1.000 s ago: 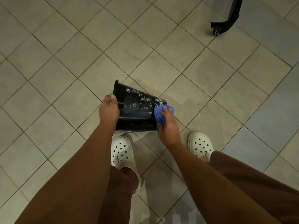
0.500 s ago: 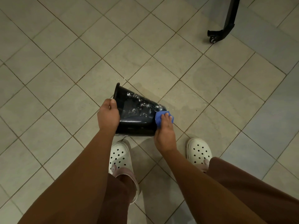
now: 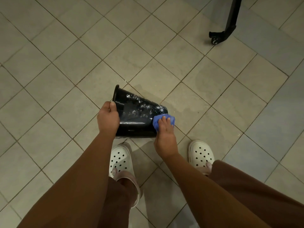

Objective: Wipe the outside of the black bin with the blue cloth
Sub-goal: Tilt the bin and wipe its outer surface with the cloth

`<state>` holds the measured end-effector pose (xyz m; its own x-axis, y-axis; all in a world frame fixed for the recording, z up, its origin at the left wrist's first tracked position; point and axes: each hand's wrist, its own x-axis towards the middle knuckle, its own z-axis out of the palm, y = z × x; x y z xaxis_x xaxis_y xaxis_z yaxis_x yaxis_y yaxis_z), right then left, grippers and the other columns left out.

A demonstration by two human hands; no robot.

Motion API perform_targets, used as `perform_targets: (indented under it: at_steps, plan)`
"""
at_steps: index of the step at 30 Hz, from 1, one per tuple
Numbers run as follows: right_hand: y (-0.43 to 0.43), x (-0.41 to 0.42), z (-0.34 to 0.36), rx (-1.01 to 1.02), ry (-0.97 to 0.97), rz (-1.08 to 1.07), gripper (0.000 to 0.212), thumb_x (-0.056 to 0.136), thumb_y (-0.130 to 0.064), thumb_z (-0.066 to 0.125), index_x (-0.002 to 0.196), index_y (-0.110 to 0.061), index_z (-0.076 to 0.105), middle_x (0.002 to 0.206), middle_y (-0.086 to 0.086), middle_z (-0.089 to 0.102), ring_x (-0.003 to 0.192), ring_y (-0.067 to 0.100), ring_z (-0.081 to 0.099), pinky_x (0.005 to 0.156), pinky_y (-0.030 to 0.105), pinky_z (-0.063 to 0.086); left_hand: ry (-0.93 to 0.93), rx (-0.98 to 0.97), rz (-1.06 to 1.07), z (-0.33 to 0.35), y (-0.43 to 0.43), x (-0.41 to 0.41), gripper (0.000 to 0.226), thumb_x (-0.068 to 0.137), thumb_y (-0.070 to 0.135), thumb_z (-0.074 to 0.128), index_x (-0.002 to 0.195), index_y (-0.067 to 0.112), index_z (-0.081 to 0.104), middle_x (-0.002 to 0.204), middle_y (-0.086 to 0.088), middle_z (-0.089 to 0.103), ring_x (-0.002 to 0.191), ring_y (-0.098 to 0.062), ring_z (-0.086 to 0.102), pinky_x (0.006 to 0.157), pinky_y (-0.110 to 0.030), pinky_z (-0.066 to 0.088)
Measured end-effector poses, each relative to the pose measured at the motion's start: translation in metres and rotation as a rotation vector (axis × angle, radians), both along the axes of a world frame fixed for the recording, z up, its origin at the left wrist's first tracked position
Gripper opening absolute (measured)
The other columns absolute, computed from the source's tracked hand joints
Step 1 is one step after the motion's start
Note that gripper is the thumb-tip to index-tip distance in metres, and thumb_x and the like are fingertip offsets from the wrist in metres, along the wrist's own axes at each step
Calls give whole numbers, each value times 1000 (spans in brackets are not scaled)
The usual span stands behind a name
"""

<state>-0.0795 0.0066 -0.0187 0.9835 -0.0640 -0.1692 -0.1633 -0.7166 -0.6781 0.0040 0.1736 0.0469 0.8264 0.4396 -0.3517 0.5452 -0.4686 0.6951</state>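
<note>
Black bin (image 3: 136, 122) is held tipped sideways above the tiled floor (image 3: 65, 79), its rim clamped in the left hand (image 3: 107, 119). Blue cloth (image 3: 155, 124) is bunched in the right hand (image 3: 165, 135) and pressed to the base end. Wiping is judged under way; white smears (image 3: 143, 104) higher up likely call for the next stroke.

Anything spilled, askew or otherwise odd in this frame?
Two things. White foamy smears streak the upper wall of the black bin, which the left hand holds tipped sideways near its rim. Beyond it, a faint wet-looking patch darkens the floor tiles, possibly spilled water.
</note>
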Motion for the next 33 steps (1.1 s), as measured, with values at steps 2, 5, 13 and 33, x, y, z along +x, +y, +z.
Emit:
perform_targets:
  at_steps: [2, 5, 13, 33]
  plan:
    - [0, -1, 0, -5, -48, 125, 64, 77, 12, 59, 137, 4, 38, 145, 23, 34, 138, 37, 24, 111, 52, 25, 13, -30, 2, 1, 1, 0, 29, 106, 27, 34, 100, 8, 56, 85, -3, 54, 72, -6, 47, 61, -20, 34]
    - [-8, 22, 3, 4, -23, 217, 62, 84, 8, 54, 141, -2, 32, 150, 17, 27, 142, 31, 16, 116, 45, 16, 9, -60, 11, 1, 0, -1, 28, 106, 27, 34, 99, 10, 55, 86, 0, 53, 74, -6, 48, 62, -20, 35]
    - [4, 14, 14, -5, 100, -27, 57, 89, 4, 45, 143, 0, 25, 153, 19, 17, 143, 31, 11, 115, 44, 21, -8, -34, -40, -1, 1, 3, 30, 105, 28, 34, 96, 8, 54, 85, -7, 52, 74, -13, 47, 65, -23, 38]
    - [-19, 26, 10, 1, 130, 122, 65, 87, 5, 51, 145, -6, 23, 154, 10, 18, 143, 25, 13, 116, 33, 13, -26, 7, -52, -1, -1, -2, 29, 105, 27, 35, 94, 8, 54, 80, -6, 52, 68, -9, 45, 62, -20, 36]
